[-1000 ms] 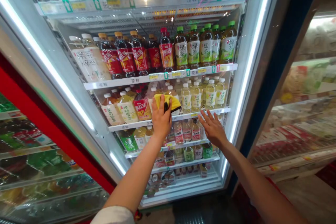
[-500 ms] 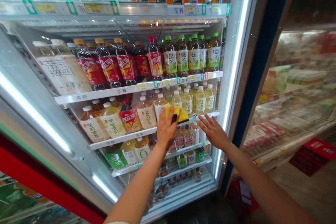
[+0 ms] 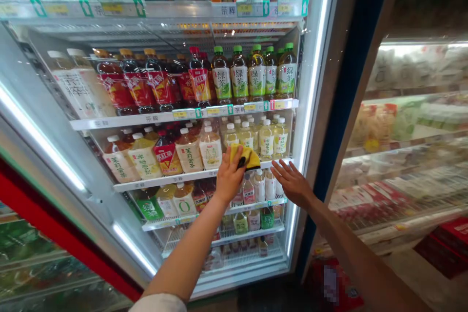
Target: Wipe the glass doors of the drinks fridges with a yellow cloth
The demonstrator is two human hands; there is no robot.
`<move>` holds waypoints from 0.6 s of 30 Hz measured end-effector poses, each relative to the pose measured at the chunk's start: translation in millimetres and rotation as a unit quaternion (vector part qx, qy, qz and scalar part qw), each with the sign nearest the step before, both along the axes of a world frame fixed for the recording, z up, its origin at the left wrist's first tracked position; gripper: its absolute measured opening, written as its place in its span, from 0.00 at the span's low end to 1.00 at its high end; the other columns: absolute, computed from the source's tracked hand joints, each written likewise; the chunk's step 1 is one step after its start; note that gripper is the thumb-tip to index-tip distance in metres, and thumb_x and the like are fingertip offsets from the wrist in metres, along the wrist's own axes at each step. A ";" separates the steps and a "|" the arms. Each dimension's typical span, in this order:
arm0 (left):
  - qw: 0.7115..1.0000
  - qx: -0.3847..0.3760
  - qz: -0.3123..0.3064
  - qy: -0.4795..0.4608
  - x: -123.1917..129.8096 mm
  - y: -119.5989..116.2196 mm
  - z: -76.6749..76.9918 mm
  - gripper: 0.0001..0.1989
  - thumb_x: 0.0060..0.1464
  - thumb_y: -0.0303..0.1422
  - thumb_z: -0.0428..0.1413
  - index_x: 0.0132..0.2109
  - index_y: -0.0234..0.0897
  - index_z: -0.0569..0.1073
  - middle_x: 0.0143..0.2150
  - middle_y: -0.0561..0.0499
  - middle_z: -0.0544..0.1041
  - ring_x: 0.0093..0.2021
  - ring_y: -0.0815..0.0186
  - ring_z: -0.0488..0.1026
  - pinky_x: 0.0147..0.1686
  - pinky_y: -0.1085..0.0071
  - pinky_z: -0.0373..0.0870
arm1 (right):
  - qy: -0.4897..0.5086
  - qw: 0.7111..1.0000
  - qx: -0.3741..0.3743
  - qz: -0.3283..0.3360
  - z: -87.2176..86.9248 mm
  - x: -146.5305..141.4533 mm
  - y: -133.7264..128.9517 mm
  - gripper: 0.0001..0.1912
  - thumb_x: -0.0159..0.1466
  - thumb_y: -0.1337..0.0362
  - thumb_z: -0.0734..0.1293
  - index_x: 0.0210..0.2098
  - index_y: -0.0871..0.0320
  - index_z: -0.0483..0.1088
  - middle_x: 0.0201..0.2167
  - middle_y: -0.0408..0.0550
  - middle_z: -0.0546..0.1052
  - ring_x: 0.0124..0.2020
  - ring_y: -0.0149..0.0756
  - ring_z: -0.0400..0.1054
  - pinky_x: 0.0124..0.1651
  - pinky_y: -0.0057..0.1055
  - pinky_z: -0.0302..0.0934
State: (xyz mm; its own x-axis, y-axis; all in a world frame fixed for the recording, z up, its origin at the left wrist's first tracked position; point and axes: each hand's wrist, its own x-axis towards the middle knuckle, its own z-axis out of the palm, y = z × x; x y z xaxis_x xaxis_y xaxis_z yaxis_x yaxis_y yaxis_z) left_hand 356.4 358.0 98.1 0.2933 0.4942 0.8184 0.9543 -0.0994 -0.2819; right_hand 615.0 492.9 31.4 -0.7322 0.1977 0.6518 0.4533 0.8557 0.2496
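My left hand (image 3: 230,175) is closed on a yellow cloth (image 3: 245,157) with a dark edge, in front of the middle shelves of a lit drinks cooler. My right hand (image 3: 291,183) holds nothing. Its fingers are spread, palm towards the cooler, by the right end of a shelf edge (image 3: 193,177). Behind the cloth stand pale yellow drink bottles (image 3: 266,141) with white caps. Glints in front of the bottles look like glass, but whether either hand touches it I cannot tell.
Green tea bottles (image 3: 239,75) and red-label bottles (image 3: 157,83) fill the shelf above. A bright light strip (image 3: 317,58) runs down the cooler's right side, beside a dark blue post (image 3: 341,102). Another stocked shelf unit (image 3: 395,175) stands at right. A red frame (image 3: 66,239) crosses the lower left.
The view has shifted, so the cooler sits further left in the picture. Against the shelves, both hands appear slightly further right. The cloth stays in my left hand.
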 end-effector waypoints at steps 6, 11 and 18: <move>0.996 -0.035 -0.008 0.081 -10.7 -8.2 -7.1 0.17 0.67 0.26 0.53 0.58 0.44 0.77 0.74 0.51 0.64 0.79 0.54 0.41 0.74 0.50 0.57 | 0.015 1.000 0.007 0.019 -4.3 31.7 26.8 0.36 0.66 0.80 0.57 0.72 0.59 0.58 0.73 0.52 0.61 0.77 0.45 0.45 0.74 0.55 0.52; 0.993 0.070 0.039 -0.082 33.7 35.7 30.6 0.31 0.64 0.22 0.53 0.71 0.43 0.63 0.79 0.47 0.48 0.79 0.49 0.31 0.74 0.43 0.52 | 0.031 0.999 0.003 0.019 -10.5 41.2 34.4 0.36 0.68 0.79 0.55 0.75 0.58 0.52 0.74 0.53 0.58 0.77 0.42 0.45 0.74 0.51 0.54; 0.984 -0.070 -0.086 0.137 54.8 38.9 -25.5 0.08 0.65 0.27 0.57 0.43 0.42 0.81 0.73 0.53 0.64 0.78 0.58 0.45 0.75 0.58 0.54 | 0.064 0.997 0.031 -0.005 -18.4 59.7 40.5 0.36 0.69 0.78 0.55 0.75 0.60 0.50 0.74 0.55 0.59 0.76 0.45 0.50 0.73 0.52 0.55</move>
